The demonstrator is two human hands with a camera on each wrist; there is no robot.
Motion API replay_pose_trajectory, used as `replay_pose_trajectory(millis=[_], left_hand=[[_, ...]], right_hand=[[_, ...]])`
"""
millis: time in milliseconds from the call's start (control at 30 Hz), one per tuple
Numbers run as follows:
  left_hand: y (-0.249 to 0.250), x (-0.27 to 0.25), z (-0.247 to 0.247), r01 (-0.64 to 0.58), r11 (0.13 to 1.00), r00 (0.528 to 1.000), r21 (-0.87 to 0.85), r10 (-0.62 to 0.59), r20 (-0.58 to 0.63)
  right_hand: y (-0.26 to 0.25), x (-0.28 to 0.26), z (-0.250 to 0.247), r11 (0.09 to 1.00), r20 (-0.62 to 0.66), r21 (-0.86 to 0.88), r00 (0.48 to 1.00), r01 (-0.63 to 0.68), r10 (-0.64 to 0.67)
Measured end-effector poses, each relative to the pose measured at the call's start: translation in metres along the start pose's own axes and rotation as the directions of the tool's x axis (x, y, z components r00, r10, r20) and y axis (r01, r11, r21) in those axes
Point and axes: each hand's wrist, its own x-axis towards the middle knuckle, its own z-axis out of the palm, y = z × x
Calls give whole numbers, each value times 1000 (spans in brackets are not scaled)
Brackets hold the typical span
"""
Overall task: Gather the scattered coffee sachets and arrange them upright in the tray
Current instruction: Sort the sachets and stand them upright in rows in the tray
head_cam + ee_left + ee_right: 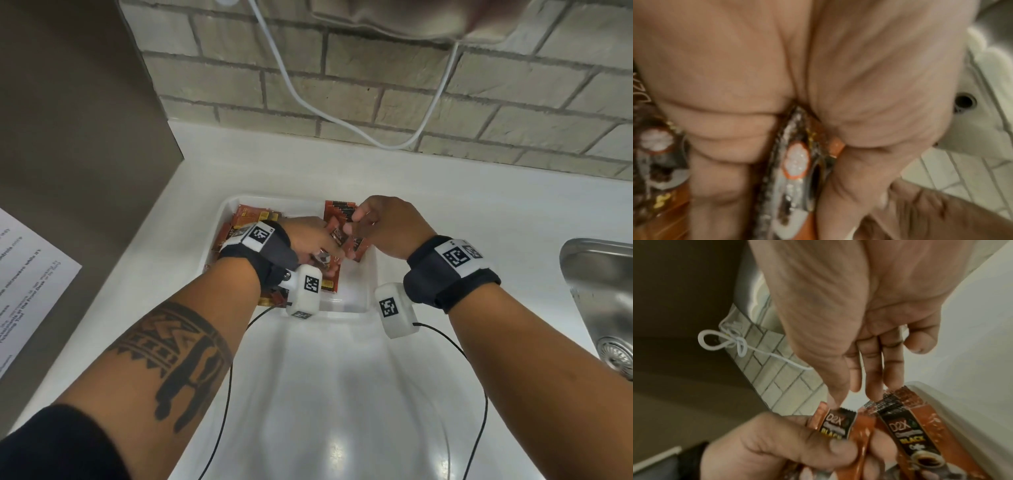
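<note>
A white tray (372, 274) sits on the white counter and holds several orange and brown coffee sachets (251, 217). My left hand (329, 260) is inside the tray and grips a bundle of sachets (795, 159) between fingers and thumb. At the bundle's top my right hand (352, 222) pinches one sachet (831, 425) by its upper edge. More sachets (906, 431) stand upright against the tray's right wall (941, 391). The sachets under my left wrist are partly hidden.
A steel sink (603, 291) lies at the right edge of the counter. A white cable (342, 120) hangs along the brick wall behind the tray. A brown panel (68, 137) with a printed sheet (27, 284) stands at the left.
</note>
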Motion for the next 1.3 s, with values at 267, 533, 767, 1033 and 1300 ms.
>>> replay_pose_trajectory(millis=[267,533,767,1033,1300], left_hand=[[4,-10,-11,-158,985,983,-67,151,-101],[7,-15,-19,219,727,962,651,-49,-269],[7,4,5,69,790,997,610,-82,-7],[1,26,21,55,777,994,627,-104,42],[10,25,26,41,723,998,690,-65,8]], right_hand=[[-5,2,-13,995,-22,104,1000,-9,11],[0,1,-8,973,14,-229,1000,-1,4],[5,6,2,916,63,-400,997,-16,45],[9,13,10,911,57,-404,992,-83,115],[6,14,10,932,26,-355,996,-70,85]])
